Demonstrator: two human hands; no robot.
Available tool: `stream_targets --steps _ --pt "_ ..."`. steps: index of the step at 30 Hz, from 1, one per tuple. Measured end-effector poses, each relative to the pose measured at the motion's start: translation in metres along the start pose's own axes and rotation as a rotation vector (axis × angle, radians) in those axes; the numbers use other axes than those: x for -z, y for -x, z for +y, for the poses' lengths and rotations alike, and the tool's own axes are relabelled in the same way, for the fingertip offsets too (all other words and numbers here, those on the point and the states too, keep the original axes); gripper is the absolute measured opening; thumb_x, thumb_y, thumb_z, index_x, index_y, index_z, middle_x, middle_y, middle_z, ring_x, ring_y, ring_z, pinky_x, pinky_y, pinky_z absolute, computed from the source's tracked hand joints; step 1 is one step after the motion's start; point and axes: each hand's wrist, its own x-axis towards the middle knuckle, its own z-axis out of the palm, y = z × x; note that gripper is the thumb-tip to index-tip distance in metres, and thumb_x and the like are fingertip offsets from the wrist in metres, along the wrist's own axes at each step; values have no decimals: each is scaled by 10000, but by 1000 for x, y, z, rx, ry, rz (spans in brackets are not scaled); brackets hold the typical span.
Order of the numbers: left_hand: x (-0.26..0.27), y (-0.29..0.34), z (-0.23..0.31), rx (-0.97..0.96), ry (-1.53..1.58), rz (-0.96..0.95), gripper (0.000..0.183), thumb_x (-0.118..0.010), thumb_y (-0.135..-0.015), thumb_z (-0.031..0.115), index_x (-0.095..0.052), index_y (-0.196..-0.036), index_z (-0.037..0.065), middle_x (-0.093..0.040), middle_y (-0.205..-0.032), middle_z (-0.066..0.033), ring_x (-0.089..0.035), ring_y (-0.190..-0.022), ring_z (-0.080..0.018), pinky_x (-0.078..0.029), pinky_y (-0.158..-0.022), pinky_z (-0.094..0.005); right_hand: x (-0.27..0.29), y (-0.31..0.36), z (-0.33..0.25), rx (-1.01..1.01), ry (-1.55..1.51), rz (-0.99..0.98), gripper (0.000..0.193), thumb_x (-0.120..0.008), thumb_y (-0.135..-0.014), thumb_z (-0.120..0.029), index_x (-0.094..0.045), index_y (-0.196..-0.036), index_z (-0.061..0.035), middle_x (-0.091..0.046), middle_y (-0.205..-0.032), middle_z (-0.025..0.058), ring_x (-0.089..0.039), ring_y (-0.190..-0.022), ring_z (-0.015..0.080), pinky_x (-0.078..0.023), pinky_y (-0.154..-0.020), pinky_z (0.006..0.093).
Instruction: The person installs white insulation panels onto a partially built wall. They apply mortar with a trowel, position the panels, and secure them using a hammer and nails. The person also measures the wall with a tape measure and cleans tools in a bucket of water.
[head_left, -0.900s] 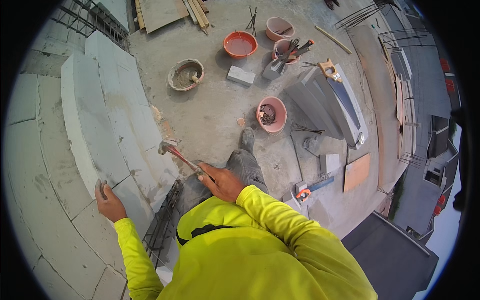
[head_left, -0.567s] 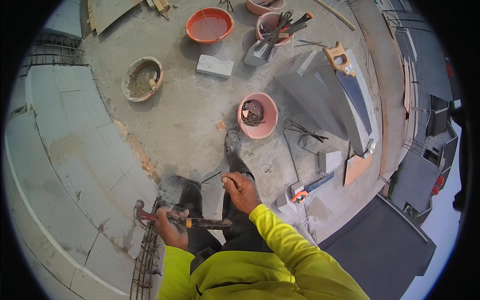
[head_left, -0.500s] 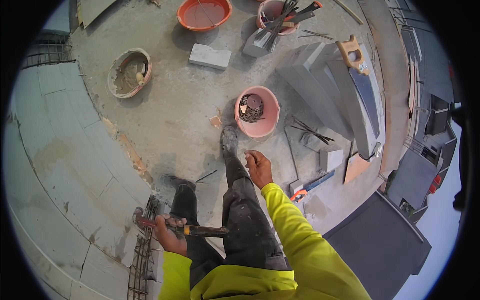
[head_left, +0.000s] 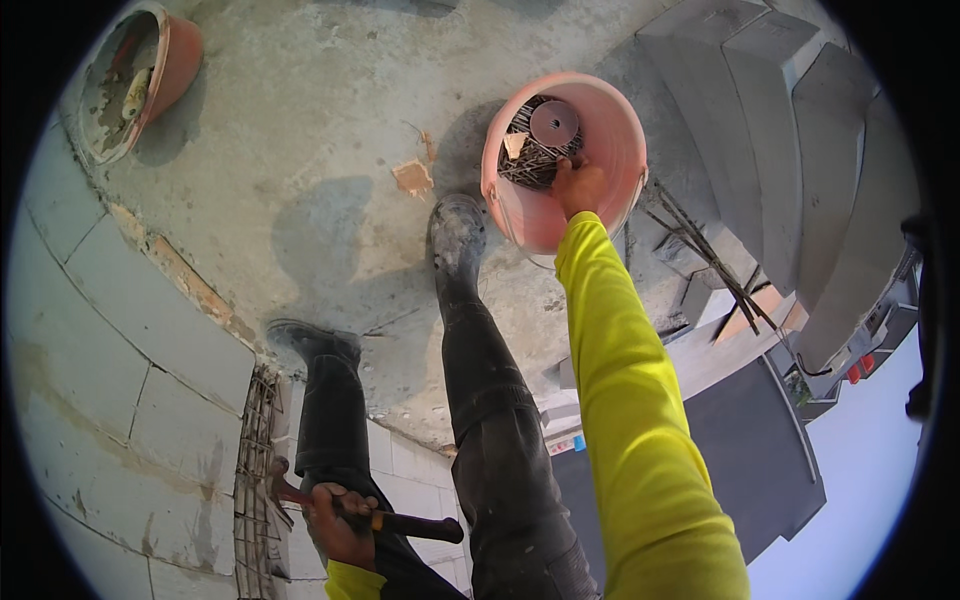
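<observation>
My left hand (head_left: 342, 522) is wrapped round the shaft of a claw hammer (head_left: 420, 527), low by my left knee. Its dark grip points right and its rusty head left. Inside a pink plastic bucket (head_left: 625, 130), my right hand (head_left: 580, 188) has its fingers curled at the edge of a heap of nails (head_left: 527, 168). What those fingertips pinch, if anything, is hidden. A reddish-brown disc (head_left: 554, 123) with a centre hole and a small tan chip (head_left: 515, 145) lie on the nails.
A mortar tub (head_left: 180, 60) holding a trowel stands at the far left. Grey blocks (head_left: 760, 110) stack up at the right, with thin steel rods (head_left: 700, 240) near them. Along the left runs a block wall (head_left: 180, 400) with a rebar cage (head_left: 257, 480) beside it.
My right hand has reached forward and down into the pink bucket, onto the nails. The view has moved closer to the bucket. My left hand still holds the hammer.
</observation>
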Motion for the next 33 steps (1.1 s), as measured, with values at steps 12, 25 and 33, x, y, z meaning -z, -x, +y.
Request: stream_targets --steps 12,25,33 --pt "10 70 40 -366 -72 -365 313 -457 -1039 252 -535 -831 31 -684 -837 -139 -674 -757 -218 -565 -785 -354 185 197 -116 528 -113 -262 173 -444 -1009 -100 -500 -895 18 -522 -758 139 -531 -637 273 -456 -644 399" --pt "147 257 169 -1398 -74 -462 214 -697 -837 162 -545 -944 56 -578 -929 -142 -604 -885 -382 -476 -733 -443 351 612 -396 962 -401 -1168 221 -576 -975 -165 -497 -1078 13 -549 -1022 123 -557 -887 252 -458 -845 381" --pt "295 270 227 -1340 418 -317 225 -554 -943 234 -518 -918 13 -548 -798 -118 -510 -712 -251 -436 -678 -381 298 758 -380 1307 -174 -1230 220 -640 -949 -165 -535 -1053 -1 -622 -950 92 -601 -820 166 -490 -732 294"
